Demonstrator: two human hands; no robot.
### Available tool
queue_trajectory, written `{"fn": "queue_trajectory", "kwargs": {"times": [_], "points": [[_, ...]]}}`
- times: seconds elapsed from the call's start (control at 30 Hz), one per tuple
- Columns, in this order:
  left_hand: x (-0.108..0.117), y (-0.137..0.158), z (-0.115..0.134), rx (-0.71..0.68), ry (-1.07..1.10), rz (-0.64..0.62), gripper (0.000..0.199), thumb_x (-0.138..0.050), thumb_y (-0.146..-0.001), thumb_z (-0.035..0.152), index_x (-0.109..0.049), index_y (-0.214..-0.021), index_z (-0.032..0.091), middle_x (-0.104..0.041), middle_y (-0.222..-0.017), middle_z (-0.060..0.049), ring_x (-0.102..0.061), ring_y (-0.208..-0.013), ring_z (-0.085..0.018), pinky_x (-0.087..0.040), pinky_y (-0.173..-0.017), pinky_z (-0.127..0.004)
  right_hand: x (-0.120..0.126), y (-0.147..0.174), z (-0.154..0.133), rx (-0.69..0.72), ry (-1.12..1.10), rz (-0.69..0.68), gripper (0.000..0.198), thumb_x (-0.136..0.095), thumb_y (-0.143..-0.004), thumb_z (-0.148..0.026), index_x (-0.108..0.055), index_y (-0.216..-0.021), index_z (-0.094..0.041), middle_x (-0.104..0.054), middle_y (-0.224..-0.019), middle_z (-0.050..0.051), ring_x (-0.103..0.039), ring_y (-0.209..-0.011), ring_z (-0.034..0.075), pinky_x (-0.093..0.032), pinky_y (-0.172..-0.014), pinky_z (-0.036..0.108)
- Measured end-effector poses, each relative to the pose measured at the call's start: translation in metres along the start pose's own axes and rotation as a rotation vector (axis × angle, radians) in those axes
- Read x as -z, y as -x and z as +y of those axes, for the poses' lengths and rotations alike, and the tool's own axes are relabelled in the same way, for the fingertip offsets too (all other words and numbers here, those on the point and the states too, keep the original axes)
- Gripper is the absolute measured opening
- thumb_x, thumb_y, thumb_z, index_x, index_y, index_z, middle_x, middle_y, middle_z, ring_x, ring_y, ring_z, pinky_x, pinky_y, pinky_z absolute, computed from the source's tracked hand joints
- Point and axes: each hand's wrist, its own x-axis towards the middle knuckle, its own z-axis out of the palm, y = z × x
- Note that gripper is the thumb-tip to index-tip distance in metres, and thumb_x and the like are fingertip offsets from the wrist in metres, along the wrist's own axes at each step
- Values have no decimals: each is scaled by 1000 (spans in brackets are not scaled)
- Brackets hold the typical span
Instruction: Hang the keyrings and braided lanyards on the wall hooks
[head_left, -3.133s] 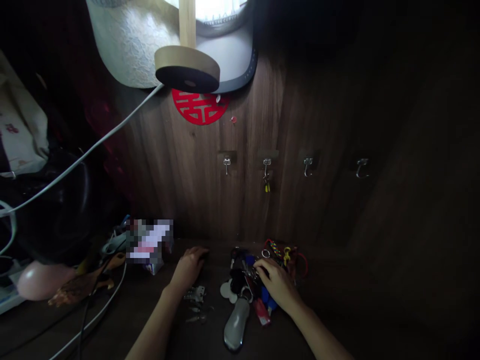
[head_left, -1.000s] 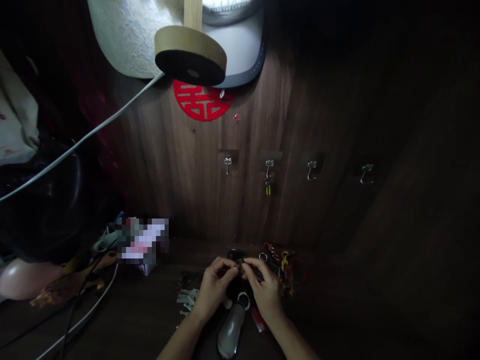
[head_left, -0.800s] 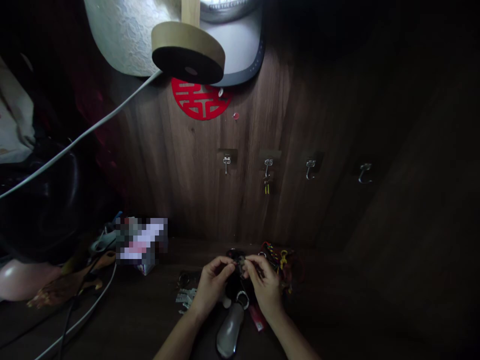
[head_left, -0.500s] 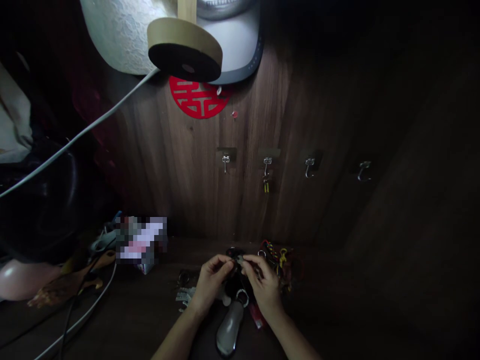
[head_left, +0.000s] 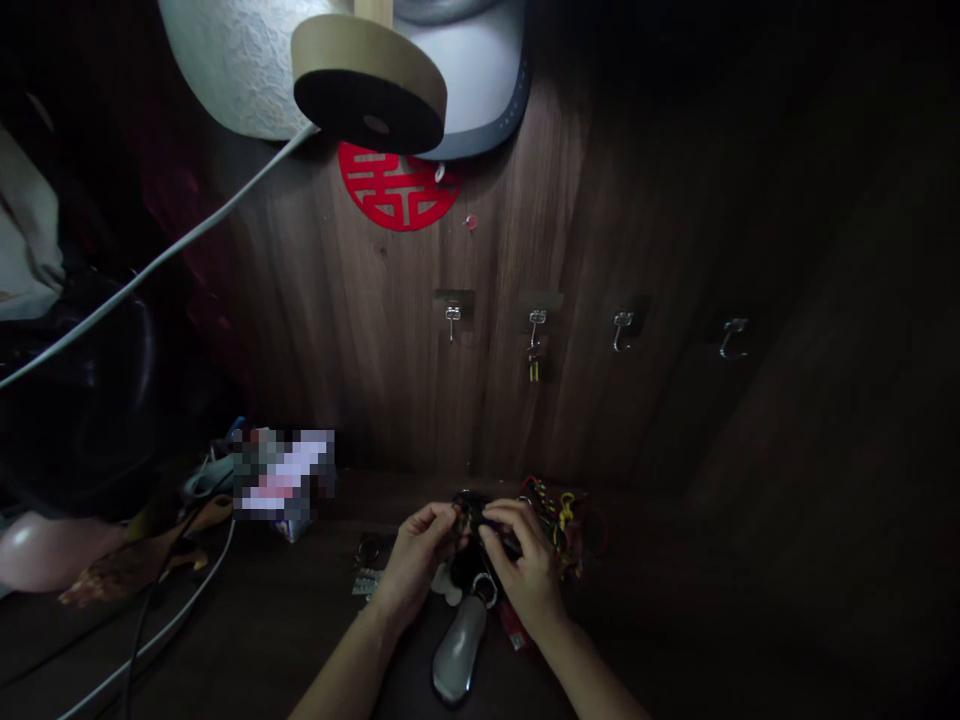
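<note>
My left hand [head_left: 411, 565] and my right hand [head_left: 527, 562] meet over the dark surface, fingertips pinched close together. Between them is a small dark object [head_left: 472, 512], too dim to name. Just below lies a glossy grey oval fob [head_left: 457, 655] with a metal ring [head_left: 486, 590] at its top. A red item [head_left: 514, 627] shows beside my right wrist. Metal keys [head_left: 367, 583] lie left of my left hand, and coloured braided cords [head_left: 559, 508] lie behind my right hand. My fingers partly cover the things under them.
Metal hooks line the wooden wall; a small yellow-marked item [head_left: 534, 370] hangs from one hook [head_left: 537, 325]. A round lamp [head_left: 367, 85] and caps [head_left: 480, 80] are above, with a red paper cutout [head_left: 405, 190]. Left are a white cable [head_left: 180, 245], a box [head_left: 296, 525] and a pink rounded object [head_left: 60, 555].
A small greyish piece seen between my fingertips is now darker and harder to see. The fingers of my right hand have shifted a little, and the view has tilted slightly.
</note>
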Motion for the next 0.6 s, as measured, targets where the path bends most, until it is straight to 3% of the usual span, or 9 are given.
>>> {"fn": "queue_trajectory", "kwargs": {"times": [0.13, 0.4, 0.6], "points": [[-1, 2, 3, 36, 115, 3, 24, -78, -61, 30, -64, -73, 14, -67, -74, 0, -65, -72, -13, -52, -71, -23, -4, 2, -1, 55, 15, -79, 19, -56, -81, -20, -58, -100, -23, -63, -95, 7, -59, -92, 21, -50, -81, 36], [5, -2, 2, 111, 225, -4, 11, -71, -73, 17, -64, -80, 11, -70, -78, -4, -68, -70, -12, -55, -63, -19, -7, 7, 5, -24, -42, -130, 16, -46, -88, -19, -59, -98, -22, -67, -88, 4, -64, -83, 16, -52, -73, 27], [4, -1, 2, 145, 203, -21, 11, -71, -73, 17, -65, -80, 10, -67, -71, -1, -62, -54, -6, -52, -52, -14, -6, 5, 3, 79, -2, -109, 21, -48, -87, -17, -59, -104, -24, -64, -92, 5, -61, -89, 17, -52, -78, 31]]}}
